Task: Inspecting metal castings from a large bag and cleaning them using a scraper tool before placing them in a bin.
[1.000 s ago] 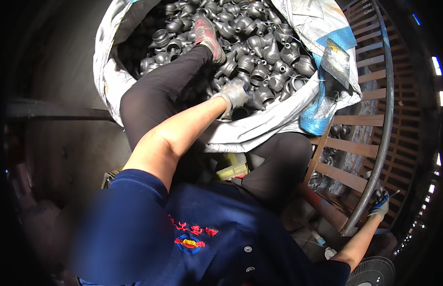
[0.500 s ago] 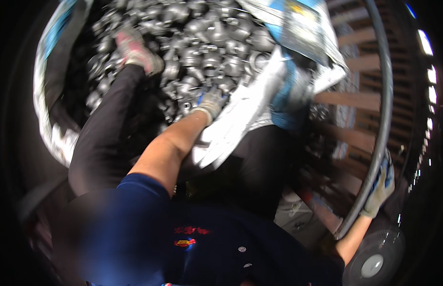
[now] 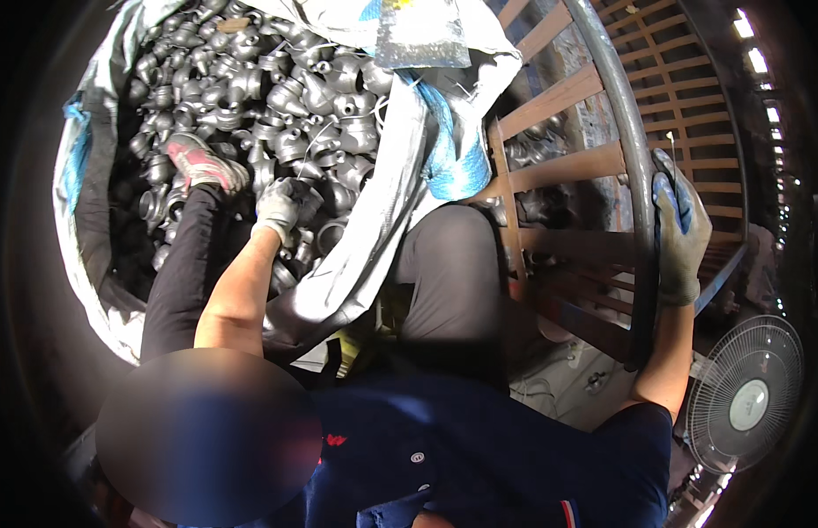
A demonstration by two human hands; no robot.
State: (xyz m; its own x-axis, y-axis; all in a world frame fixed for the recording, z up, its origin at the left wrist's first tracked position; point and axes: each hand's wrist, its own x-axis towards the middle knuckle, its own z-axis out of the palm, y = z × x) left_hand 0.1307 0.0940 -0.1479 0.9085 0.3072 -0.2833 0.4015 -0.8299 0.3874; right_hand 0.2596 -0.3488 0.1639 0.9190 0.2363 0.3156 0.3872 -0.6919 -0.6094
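My left hand (image 3: 280,211), in a pale work glove, is down in a heap of grey bulb-shaped metal fittings (image 3: 286,97). Its fingers curl around a dark grey fitting (image 3: 307,201), partly covered by the glove. A large white woven bulk bag (image 3: 387,211) surrounds the heap. On the right, my right hand (image 3: 682,224), gloved with a blue palm, leans against a thick grey metal rail (image 3: 636,176). Its fingers are stretched out along the rail, not wrapped round it.
My shoe (image 3: 202,163) stands on the fittings inside the bag. A blue strap (image 3: 453,150) and clear document pouch (image 3: 422,35) hang at the bag's rim. Slatted brown metal racks (image 3: 559,167) stand right of it. A fan (image 3: 748,405) is at lower right.
My left hand has moved left, away from the bag's folded edge and closer to my shoe, and a fitting is in it. My right hand stays at the rail. The view has swung.
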